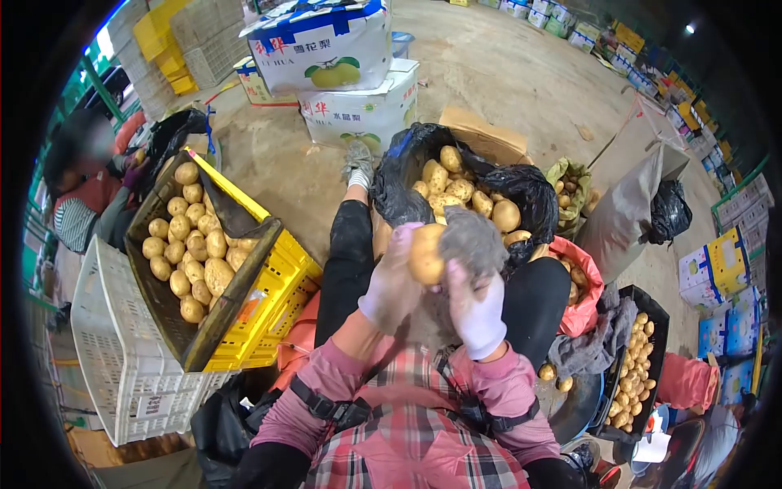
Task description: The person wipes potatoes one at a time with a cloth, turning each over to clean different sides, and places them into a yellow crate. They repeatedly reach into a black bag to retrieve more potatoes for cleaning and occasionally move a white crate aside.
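Observation:
My left hand (pixel 391 281), in a pale glove, is closed around a potato (pixel 426 254) held up in front of my lap. My right hand (pixel 478 306), gloved too, grips a fuzzy grey cloth (pixel 472 243) close against the potato's right side. Both hands look slightly blurred. Just beyond them stands a cardboard box lined with a black plastic bag (pixel 399 175), with several potatoes (pixel 456 189) inside. To the left, a tilted wooden-edged tray (pixel 232 326) of potatoes rests on a yellow crate (pixel 273 306).
A white crate (pixel 122 342) stands at left, near another person (pixel 90 196). Pear boxes (pixel 358 102) are stacked ahead. On the right are a red bag (pixel 582 277) of potatoes, a sack (pixel 623 216), a grey rag (pixel 593 338) and a black crate (pixel 658 326) of small potatoes.

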Available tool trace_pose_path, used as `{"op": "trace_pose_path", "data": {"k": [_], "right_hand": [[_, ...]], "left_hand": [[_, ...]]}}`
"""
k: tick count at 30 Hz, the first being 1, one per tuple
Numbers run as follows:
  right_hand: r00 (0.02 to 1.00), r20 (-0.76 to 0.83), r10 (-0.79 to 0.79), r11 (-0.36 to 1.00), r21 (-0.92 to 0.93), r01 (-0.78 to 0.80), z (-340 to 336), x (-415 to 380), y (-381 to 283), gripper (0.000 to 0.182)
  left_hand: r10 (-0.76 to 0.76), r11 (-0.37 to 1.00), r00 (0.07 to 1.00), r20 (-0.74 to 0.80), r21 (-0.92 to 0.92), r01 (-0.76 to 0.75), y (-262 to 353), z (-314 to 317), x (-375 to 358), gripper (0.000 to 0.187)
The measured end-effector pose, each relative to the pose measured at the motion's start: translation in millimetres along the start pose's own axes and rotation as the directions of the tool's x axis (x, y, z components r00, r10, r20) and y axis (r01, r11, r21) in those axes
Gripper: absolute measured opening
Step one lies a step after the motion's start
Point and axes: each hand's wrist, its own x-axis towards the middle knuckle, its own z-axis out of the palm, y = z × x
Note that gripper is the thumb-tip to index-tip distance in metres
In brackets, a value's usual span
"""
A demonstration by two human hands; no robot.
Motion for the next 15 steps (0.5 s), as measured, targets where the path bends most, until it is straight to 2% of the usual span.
{"op": "trace_pose_path", "data": {"k": [1, 2, 3, 4, 5, 6, 7, 8, 9, 10, 11, 12, 13, 14, 15], "right_hand": [[0.943, 0.059, -0.327, 0.885, -0.332, 0.327, -1, -1, 10, 0.021], [0.875, 0.256, -0.411, 0.712, -0.509, 0.483, -4, -4, 11, 0.029], [0.835, 0.294, -0.465, 0.626, -0.558, 0.545, -1, -5, 15, 0.031], [0.791, 0.332, -0.515, 0.531, -0.6, 0.598, 4, -6, 18, 0.034], [0.79, 0.304, -0.532, 0.514, -0.625, 0.587, 6, -5, 16, 0.027], [0.786, 0.278, -0.553, 0.494, -0.649, 0.578, 9, 0, 9, 0.02], [0.78, 0.248, -0.575, 0.474, -0.675, 0.565, 10, 5, 4, 0.015], [0.898, 0.117, -0.424, 0.614, -0.692, 0.38, 5, 5, 9, 0.013], [0.968, -0.012, -0.25, 0.714, -0.677, 0.176, -4, 7, 18, 0.017], [0.989, -0.131, -0.061, 0.774, -0.632, -0.036, -11, 12, 22, 0.024], [0.962, -0.17, -0.215, 0.843, -0.53, 0.095, -17, 24, 22, 0.041], [0.978, -0.173, -0.119, 0.815, -0.58, -0.004, -36, 29, 33, 0.039], [0.97, -0.171, -0.175, 0.907, -0.411, 0.091, -37, 32, 30, 0.037], [0.971, -0.149, -0.189, 0.886, -0.453, 0.103, -38, 25, 23, 0.029], [0.971, -0.126, -0.203, 0.862, -0.493, 0.116, -37, 18, 13, 0.021]], "left_hand": [[0.035, 0.998, 0.996, -0.08, 0.055, -0.03, -5, 6, 3, 0.049], [0.072, 0.992, 0.984, -0.161, 0.112, -0.054, -6, 12, 3, 0.05], [-0.065, 0.984, 0.996, -0.057, -0.17, 0.055, 6, 26, -7, 0.045], [0.183, 0.947, 0.983, -0.012, 0.27, -0.173, -2, 14, -8, 0.044], [0.377, 0.676, 0.916, 0.137, 0.635, -0.373, -18, -7, -7, 0.042], [0.468, 0.238, 0.81, 0.352, 0.833, -0.499, -30, -23, -5, 0.041], [0.419, 0.556, 0.871, 0.257, 0.686, -0.47, -33, -24, -2, 0.04], [0.363, 0.803, 0.918, 0.158, 0.447, -0.394, -37, -26, 0, 0.038], [0.222, 0.918, 0.972, 0.075, 0.321, -0.235, -31, -27, 0, 0.038], [0.082, 0.997, 0.994, 0.078, -0.013, -0.081, -21, -15, 0, 0.038], [-0.06, 0.935, 0.995, 0.08, -0.344, 0.084, -11, -2, -1, 0.042], [-0.088, 0.948, 0.993, 0.076, -0.3, 0.107, 0, 12, -5, 0.044], [-0.113, 0.958, 0.991, 0.07, -0.258, 0.127, 9, 23, -9, 0.046], [-0.137, 0.964, 0.989, 0.056, -0.221, 0.146, 12, 26, -12, 0.049], [-0.147, 0.951, 0.987, 0.07, -0.266, 0.16, 11, 21, -11, 0.047]]}}
